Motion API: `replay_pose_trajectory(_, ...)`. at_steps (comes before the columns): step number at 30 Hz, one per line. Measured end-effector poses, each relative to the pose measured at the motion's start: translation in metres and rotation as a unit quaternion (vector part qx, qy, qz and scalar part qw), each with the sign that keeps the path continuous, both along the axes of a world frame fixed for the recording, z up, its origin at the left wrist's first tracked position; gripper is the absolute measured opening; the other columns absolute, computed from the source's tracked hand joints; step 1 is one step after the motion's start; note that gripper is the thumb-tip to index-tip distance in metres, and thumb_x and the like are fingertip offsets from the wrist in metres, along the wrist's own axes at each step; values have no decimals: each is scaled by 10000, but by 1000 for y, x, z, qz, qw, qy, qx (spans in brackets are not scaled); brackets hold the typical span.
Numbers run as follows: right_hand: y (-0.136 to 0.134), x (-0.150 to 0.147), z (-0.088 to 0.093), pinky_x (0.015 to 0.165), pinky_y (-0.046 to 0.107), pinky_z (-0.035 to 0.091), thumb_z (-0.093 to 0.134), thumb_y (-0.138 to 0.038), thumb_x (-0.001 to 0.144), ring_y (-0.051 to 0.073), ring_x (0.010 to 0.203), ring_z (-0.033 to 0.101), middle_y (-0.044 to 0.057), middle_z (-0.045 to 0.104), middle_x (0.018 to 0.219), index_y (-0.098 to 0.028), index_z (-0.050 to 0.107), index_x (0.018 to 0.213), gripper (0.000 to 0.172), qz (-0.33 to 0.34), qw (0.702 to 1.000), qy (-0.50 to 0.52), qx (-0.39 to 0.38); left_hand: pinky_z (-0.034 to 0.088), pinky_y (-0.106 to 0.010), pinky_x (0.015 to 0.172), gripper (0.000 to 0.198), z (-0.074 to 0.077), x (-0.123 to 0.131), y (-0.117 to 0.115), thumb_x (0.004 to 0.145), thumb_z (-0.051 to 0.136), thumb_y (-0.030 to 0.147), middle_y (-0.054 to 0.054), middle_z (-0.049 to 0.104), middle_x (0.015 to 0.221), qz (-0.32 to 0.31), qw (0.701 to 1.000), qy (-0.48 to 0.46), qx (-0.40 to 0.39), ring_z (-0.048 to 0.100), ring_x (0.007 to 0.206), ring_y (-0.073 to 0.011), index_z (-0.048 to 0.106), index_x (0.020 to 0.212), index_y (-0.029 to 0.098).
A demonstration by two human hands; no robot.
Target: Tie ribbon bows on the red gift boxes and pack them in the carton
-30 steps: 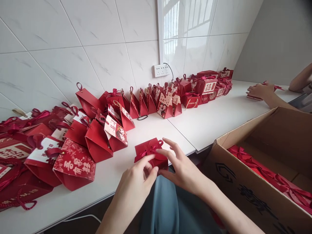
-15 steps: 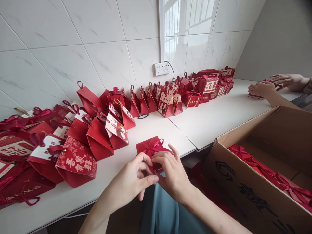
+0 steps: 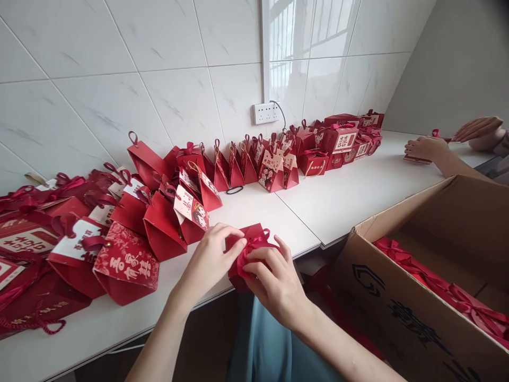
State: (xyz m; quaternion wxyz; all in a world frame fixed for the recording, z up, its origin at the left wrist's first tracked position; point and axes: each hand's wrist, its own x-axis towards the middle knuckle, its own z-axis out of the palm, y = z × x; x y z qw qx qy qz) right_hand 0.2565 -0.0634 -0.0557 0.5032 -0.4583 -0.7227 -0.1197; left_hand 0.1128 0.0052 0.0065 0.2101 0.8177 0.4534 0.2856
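A red gift box [image 3: 249, 232] sits at the near edge of the white table, with a dark pink ribbon bow [image 3: 257, 242] on its top. My left hand [image 3: 214, 253] is at the box's left side, thumb and forefinger pinched at the bow's left part; the fingertips partly cover what they hold. My right hand [image 3: 274, 276] curls over the right and near side of the box, its fingers closed on the ribbon and its little finger raised.
Many red gift boxes [image 3: 127, 265] line the white table [image 3: 234, 207] along the tiled wall. An open cardboard carton [image 3: 389, 297] holding ribboned red boxes [image 3: 441, 289] stands at right. Beyond it, another person's hands [image 3: 427, 148] handle a red box. A black loop [image 3: 234, 190] lies mid-table.
My left hand has moved up and left, from beside my right hand to the bow's left part. My right hand stays over the box. The other person's far hand has shifted right.
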Motion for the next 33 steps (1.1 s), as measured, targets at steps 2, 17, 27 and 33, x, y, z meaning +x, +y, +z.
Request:
replay_pose_trajectory(2, -1, 3, -1, 1080, 423, 300, 545, -149, 876, 122, 773, 635, 17, 668, 888, -210, 577, 871, 69, 2, 1000, -7, 0, 459, -349, 877, 166, -6, 5, 2, 811, 539, 370, -27, 623, 947, -5, 1000, 20, 1, 567, 981, -207, 634, 822, 234)
replay_pose_trajectory(17, -1, 14, -1, 1022, 377, 349, 495, -114, 893, 122, 814, 587, 0, 646, 817, -204, 572, 885, 119, 60, 995, -79, -6, 455, -351, 874, 115, -14, 12, 2, 752, 584, 301, -34, 615, 896, 2, 1000, -14, -1, 565, 943, -211, 628, 683, 221)
replay_pose_trajectory(27, -5, 13, -2, 988, 394, 355, 514, -101, 874, 126, 799, 567, -11, 652, 799, -201, 570, 847, 118, 79, 991, -109, 25, 445, -353, 897, 148, -19, 12, 5, 734, 610, 342, -32, 605, 908, 6, 999, -39, -27, 574, 933, -209, 666, 668, 222)
replay_pose_trajectory(33, -14, 23, 3, 953, 395, 370, 527, -190, 878, 144, 810, 587, 6, 654, 803, -193, 578, 877, 51, 155, 985, -74, 28, 441, -338, 889, 136, -20, 11, 4, 747, 616, 335, -28, 602, 894, 4, 999, -40, -31, 571, 932, -203, 652, 689, 217)
